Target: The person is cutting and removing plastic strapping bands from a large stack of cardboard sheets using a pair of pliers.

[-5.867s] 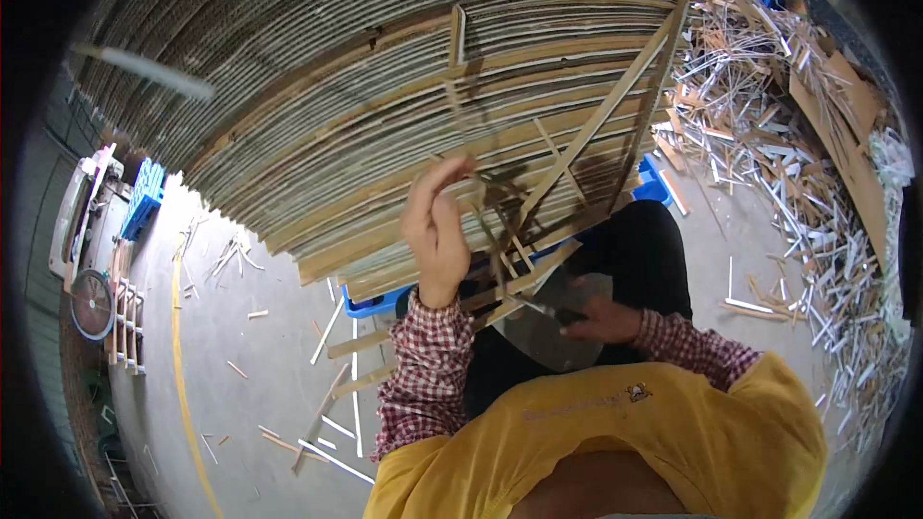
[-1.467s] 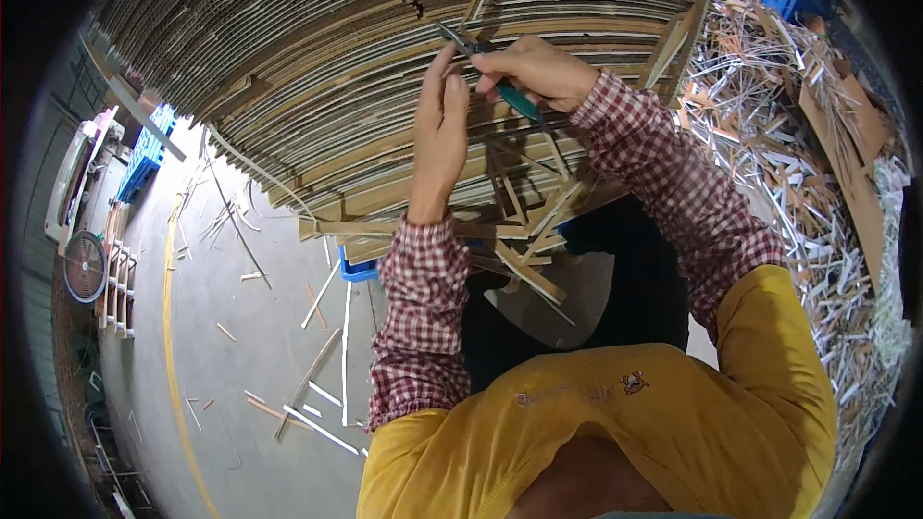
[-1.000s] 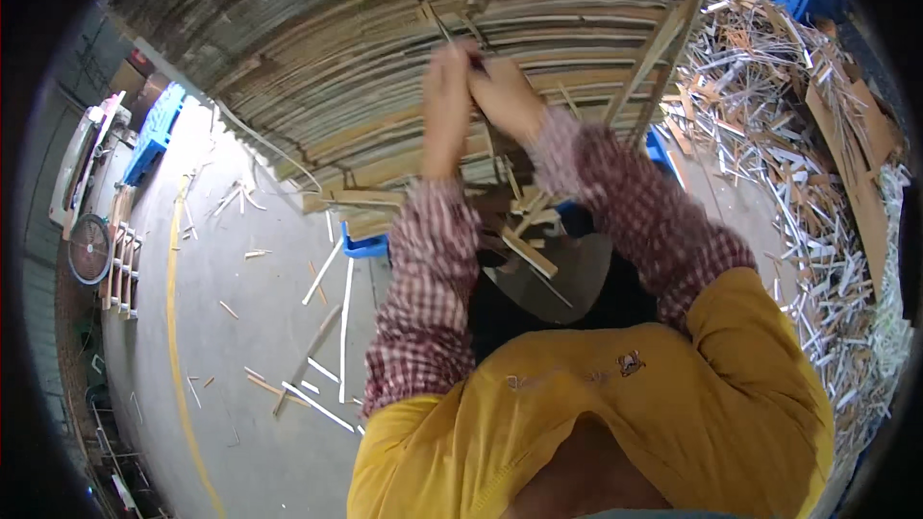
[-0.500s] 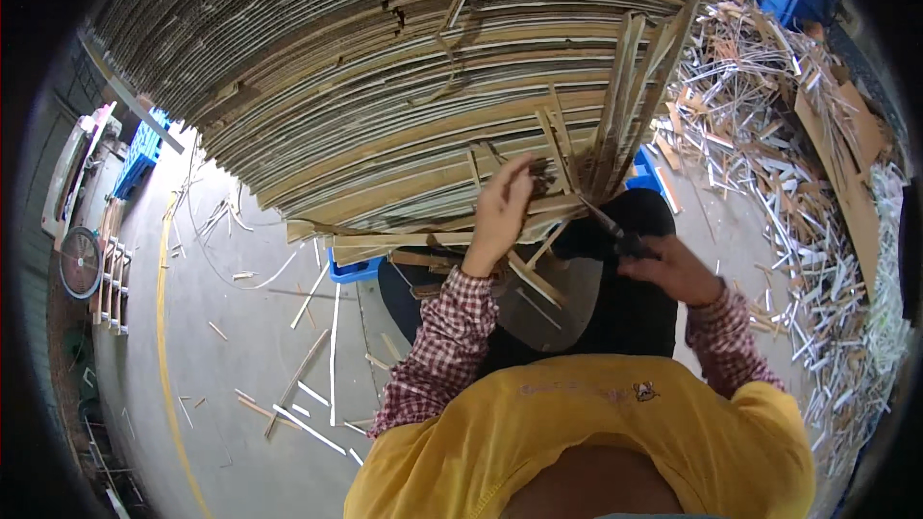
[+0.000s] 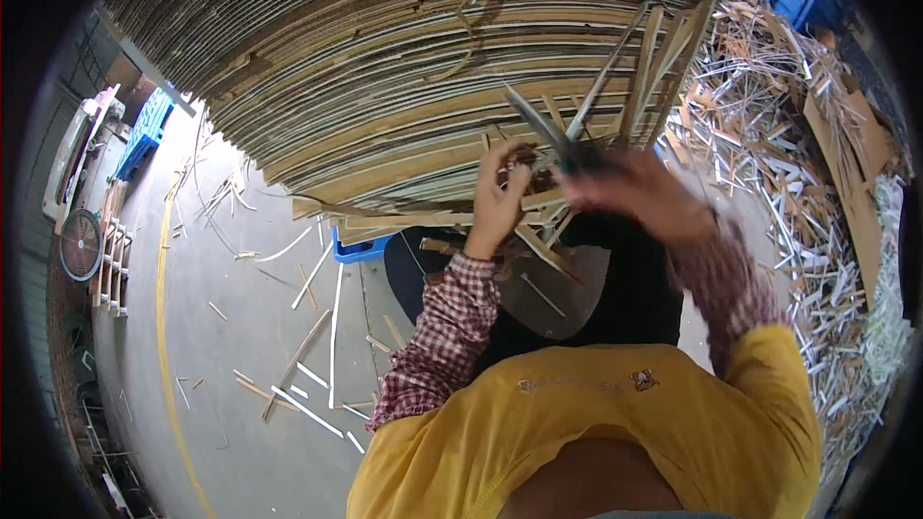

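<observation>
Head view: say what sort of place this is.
Probably a cardboard workshop or packaging plant, judging by the stack of corrugated cardboard, heap of offcut strips and yellow floor line.

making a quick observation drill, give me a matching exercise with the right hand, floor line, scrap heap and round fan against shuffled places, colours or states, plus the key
Column one
1. Right hand
2. Floor line
3. Scrap heap
4. Round fan

Column two
A. Spread along the picture's right side
B. Yellow
C. To the left of the floor line
D. Gripping the pointed tool

Right pairs
1-D
2-B
3-A
4-C
</observation>
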Motion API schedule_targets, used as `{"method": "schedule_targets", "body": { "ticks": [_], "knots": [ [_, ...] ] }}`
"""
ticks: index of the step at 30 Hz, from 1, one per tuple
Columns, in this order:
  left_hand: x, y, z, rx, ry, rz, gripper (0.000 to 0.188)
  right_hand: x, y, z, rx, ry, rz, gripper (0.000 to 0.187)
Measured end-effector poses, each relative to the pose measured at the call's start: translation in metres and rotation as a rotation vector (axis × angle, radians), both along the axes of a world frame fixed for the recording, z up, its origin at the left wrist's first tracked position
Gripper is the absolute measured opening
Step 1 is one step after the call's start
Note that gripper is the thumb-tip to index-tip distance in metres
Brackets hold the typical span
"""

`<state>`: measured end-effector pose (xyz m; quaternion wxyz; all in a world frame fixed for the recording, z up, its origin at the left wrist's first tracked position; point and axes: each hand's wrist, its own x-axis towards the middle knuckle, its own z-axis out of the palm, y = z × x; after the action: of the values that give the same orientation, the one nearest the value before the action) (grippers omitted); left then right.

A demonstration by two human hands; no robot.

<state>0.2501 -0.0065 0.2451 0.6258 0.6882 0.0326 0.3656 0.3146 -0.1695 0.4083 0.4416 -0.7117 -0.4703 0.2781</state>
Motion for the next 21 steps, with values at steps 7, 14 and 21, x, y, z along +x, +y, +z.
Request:
{"method": "schedule_targets", "body": {
  "ticks": [7,14,21],
  "knots": [
    [-0.001,0.038,0.072,0.009,-0.259,0.167,0.042,0.060,0.135,0.026,-0.160,0.146,0.077,0.045],
    [0.015,0.048,0.123,0.068,-0.201,0.104,0.055,0.057,0.147,0.041,-0.117,0.146,0.025,0.042],
    [0.021,0.063,0.109,0.010,-0.092,0.137,0.050,0.038,0.161,-0.023,0.313,0.025,-0.088,0.040]
  ]
}}
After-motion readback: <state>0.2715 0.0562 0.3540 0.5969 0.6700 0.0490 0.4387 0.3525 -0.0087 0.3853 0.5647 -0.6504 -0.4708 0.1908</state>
